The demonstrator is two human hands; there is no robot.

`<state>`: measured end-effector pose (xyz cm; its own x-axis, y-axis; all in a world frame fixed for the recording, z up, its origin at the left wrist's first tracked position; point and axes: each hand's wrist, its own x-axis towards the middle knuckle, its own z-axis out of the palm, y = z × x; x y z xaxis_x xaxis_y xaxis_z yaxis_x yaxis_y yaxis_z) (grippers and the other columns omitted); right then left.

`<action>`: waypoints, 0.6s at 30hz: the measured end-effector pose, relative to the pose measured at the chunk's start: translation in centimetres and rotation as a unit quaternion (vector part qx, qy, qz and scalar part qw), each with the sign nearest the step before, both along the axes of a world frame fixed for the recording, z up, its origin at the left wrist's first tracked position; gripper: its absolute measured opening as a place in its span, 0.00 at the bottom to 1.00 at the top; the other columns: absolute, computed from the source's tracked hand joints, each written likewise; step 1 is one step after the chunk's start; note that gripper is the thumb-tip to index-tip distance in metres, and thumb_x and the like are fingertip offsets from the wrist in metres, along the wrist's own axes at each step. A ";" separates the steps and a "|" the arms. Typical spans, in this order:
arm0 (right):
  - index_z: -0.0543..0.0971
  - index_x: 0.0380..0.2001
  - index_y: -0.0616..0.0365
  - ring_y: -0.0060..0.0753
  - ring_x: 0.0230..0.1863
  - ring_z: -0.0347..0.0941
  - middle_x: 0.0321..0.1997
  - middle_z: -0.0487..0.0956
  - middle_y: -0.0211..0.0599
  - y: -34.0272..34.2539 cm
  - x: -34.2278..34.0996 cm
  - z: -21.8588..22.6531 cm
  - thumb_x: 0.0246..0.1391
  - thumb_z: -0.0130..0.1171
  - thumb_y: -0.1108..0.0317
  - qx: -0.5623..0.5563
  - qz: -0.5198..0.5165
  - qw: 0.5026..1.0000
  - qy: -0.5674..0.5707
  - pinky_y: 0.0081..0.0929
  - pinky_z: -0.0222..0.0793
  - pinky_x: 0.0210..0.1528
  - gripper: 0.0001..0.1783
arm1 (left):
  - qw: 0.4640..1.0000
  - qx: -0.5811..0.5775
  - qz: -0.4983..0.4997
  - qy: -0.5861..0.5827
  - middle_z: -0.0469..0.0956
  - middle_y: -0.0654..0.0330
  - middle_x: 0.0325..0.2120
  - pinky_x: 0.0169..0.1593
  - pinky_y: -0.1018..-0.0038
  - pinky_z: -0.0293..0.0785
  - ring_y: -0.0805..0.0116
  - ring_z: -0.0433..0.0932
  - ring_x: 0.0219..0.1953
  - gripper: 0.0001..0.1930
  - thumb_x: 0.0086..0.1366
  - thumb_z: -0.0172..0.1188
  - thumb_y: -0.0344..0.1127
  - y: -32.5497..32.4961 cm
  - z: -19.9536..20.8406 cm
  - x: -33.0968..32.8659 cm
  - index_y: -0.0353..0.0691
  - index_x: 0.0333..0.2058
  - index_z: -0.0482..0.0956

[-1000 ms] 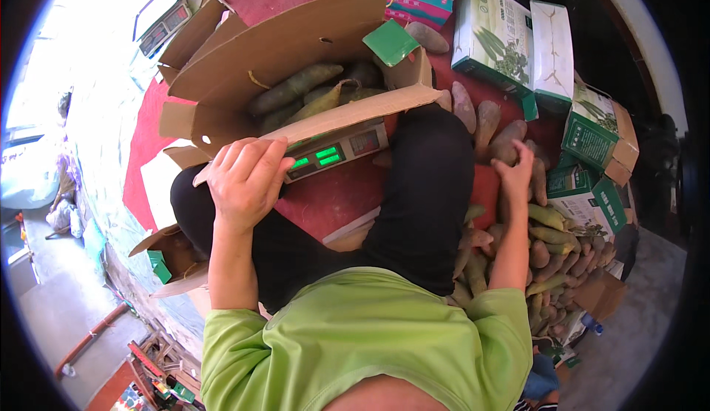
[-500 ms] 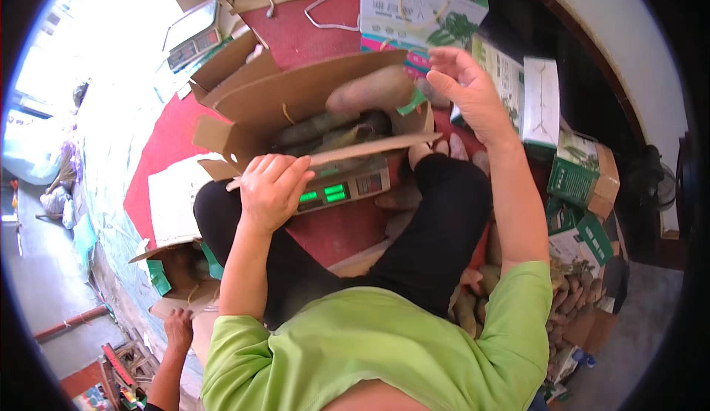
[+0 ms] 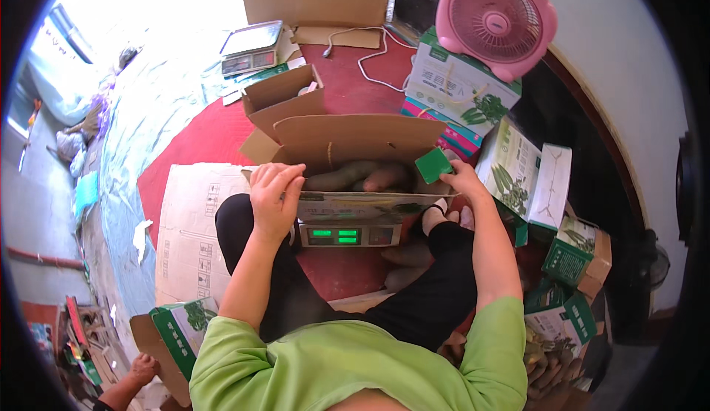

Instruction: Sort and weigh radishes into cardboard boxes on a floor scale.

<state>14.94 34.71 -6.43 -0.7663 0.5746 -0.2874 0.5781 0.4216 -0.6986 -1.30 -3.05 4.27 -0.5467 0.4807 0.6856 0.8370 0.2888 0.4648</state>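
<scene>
An opened cardboard box rests on a digital scale with a lit green display, between my bent legs. Thick brownish root vegetables lie inside it. My left hand is closed on the left end of the box, fingers bent over the near flap's edge. At the opposite end, my right hand pinches the corner by a green end flap. The near wall hides the lower part of the contents.
A pink fan stands on printed cartons at the far right. A second scale and a small open box are beyond. More roots lie at the lower right. Another person's hand holds a box at the lower left.
A root that was in the air above the box now lies inside. My right hand has come down from above to the box's right end. The view has shifted, showing the whole fan.
</scene>
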 end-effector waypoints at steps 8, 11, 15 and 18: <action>0.73 0.49 0.55 0.23 0.36 0.71 0.38 0.77 0.27 0.4 0.9 -0.9 0.41 0.62 0.76 -0.206 -0.007 0.974 0.091 0.21 0.66 0.35 0.27 | 0.898 0.206 0.076 -0.382 0.73 0.55 0.46 0.53 0.73 0.65 0.67 0.71 0.49 0.22 0.65 0.53 0.36 -3.9 0.6 -5.8 0.34 0.56 0.65; 0.72 0.50 0.55 0.24 0.36 0.72 0.39 0.77 0.28 -0.2 0.4 0.4 0.41 0.61 0.76 -0.205 -0.016 0.978 0.041 0.22 0.66 0.36 0.28 | 0.898 0.110 0.121 -0.409 0.67 0.48 0.53 0.56 0.67 0.64 0.59 0.67 0.55 0.36 0.61 0.57 0.50 -6.3 1.9 -9.1 0.34 0.61 0.55; 0.73 0.49 0.57 0.26 0.37 0.73 0.39 0.77 0.30 0.7 0.2 -0.9 0.44 0.59 0.75 -0.191 -0.043 0.979 0.058 0.22 0.67 0.37 0.24 | 0.789 -0.131 0.173 -0.575 0.58 0.49 0.61 0.54 0.44 0.59 0.53 0.56 0.63 0.43 0.58 0.52 0.65 -7.2 -0.4 -13.2 0.42 0.63 0.53; 0.75 0.47 0.59 0.25 0.31 0.72 0.35 0.78 0.32 0.1 -0.5 -1.5 0.44 0.57 0.77 -0.190 -0.065 0.977 0.068 0.22 0.66 0.30 0.22 | 0.703 -0.221 0.086 -0.670 0.61 0.49 0.59 0.53 0.35 0.55 0.50 0.55 0.64 0.42 0.57 0.51 0.67 -7.6 -5.0 -14.6 0.41 0.60 0.59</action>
<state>14.48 34.84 -7.97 -0.7394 0.5418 -0.3996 0.5004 0.0451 -0.8646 -15.88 -10.61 -0.70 -0.6362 0.3320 -0.6965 -0.3322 0.6968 0.6356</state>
